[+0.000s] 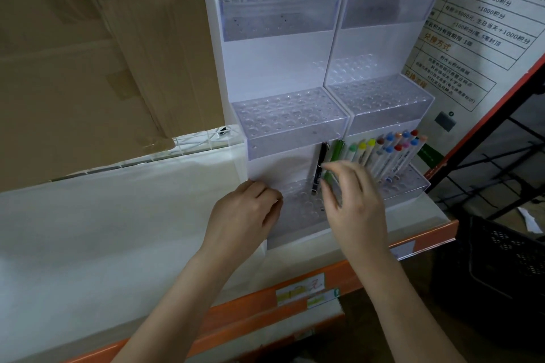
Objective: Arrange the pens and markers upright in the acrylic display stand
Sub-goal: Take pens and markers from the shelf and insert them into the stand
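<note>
Pens and markers, and it's early going: the acrylic display stand [287,121] sits on a white-covered shelf [118,215] with an orange front edge, and only its lowest tier has any stock. On the right-hand half of that bottom tier a cluster of white-barrelled markers [392,156] with coloured caps stands upright, leaning back a touch, in yellow, brown, blue, red, pink and orange. On the left-hand half just two pieces are in: a black pen [319,168] standing in a hole, and beside it a green pen [334,162] that the right hand [356,200] is pinching near its lower barrel with fingertips closed round it, seemingly seating it, though I can't tell whether the tip is fully home. The left hand [247,209] rests on the stand's lower left corner, fingers curled against the edge, steadying it by the look of things. Both middle tiers and both top tiers show rows of empty holes, so by my reckoning most of the job is left. As for the stand itself: clear, frosted-looking stepped blocks in two side-by-side columns, white back panels, round holes drilled in neat grids. No loose supply of pens shows in view.
</note>
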The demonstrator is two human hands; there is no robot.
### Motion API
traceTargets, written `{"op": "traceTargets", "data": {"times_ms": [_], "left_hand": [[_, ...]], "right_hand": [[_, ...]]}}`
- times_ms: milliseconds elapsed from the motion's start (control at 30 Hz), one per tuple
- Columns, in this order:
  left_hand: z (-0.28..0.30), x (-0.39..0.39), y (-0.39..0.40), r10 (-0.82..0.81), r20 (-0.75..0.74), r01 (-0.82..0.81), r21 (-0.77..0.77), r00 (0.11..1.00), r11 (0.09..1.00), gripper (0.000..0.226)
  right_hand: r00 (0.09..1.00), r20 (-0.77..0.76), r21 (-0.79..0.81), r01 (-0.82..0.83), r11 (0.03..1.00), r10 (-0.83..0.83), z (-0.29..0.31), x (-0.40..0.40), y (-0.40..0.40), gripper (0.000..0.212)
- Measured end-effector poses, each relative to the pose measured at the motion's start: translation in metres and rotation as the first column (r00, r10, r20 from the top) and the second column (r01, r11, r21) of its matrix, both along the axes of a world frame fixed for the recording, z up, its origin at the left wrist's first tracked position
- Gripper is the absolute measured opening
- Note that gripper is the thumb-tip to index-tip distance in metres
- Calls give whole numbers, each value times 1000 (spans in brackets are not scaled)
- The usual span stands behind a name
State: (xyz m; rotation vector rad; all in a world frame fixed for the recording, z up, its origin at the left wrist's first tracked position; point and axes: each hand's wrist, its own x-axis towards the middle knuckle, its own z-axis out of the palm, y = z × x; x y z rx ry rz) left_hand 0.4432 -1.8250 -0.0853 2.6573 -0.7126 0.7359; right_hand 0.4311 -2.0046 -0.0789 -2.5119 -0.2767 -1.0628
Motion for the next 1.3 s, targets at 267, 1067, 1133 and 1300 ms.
{"op": "traceTargets", "data": {"times_ms": [267,1067,1133,1300], "left_hand": [[9,-17,40,220,9,-219,107,976,970,29],[-3,-186,356,829,-125,-760,343,545,552,13],[-7,-195,381,840,-167,-777,323,516,541,9],[-13,-210,424,861,-236,-816,284,450,504,13]], "right_hand": [[941,47,-109,-330,938,336,-10,-14,40,18],[499,-531,-1,-808,589,685,-24,-68,371,29],[481,-568,-5,-813,582,668,-25,-75,399,29],[438,-661,8,-808,589,610,-27,-87,454,31]]}}
